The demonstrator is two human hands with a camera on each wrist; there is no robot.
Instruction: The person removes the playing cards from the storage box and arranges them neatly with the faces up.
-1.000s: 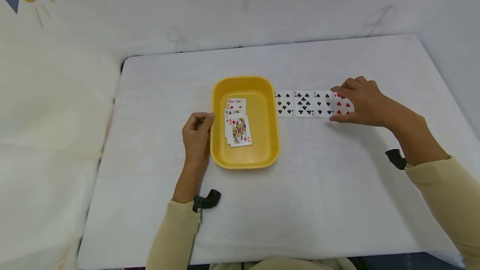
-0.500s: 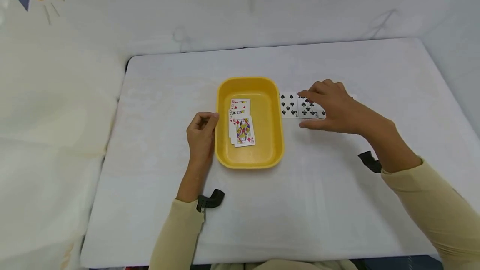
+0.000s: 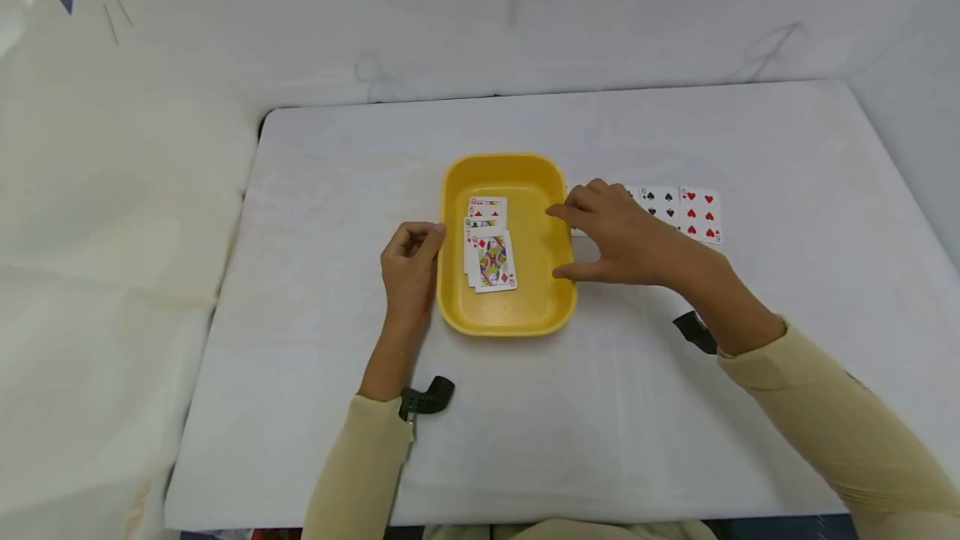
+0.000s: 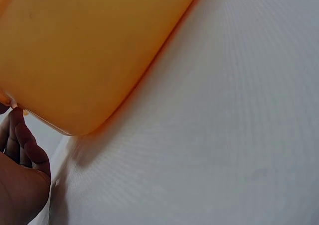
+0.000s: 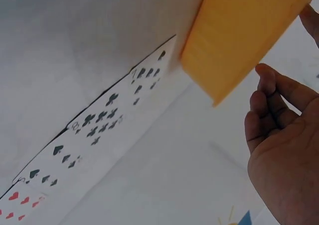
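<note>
Two hands frame a yellow tray [image 3: 447, 273] on the white table [image 3: 337, 190]. Left hand [image 3: 409, 267] rests against the tray's left wall, fingers curled, holding nothing. Right hand [image 3: 615, 233] hovers over the tray's right rim — fingers loosely spread, empty. Cards [image 3: 490, 252] lie stacked inside the tray; a row of cards [image 3: 686, 211] lies just right of it — partly hidden by the right hand.
</note>
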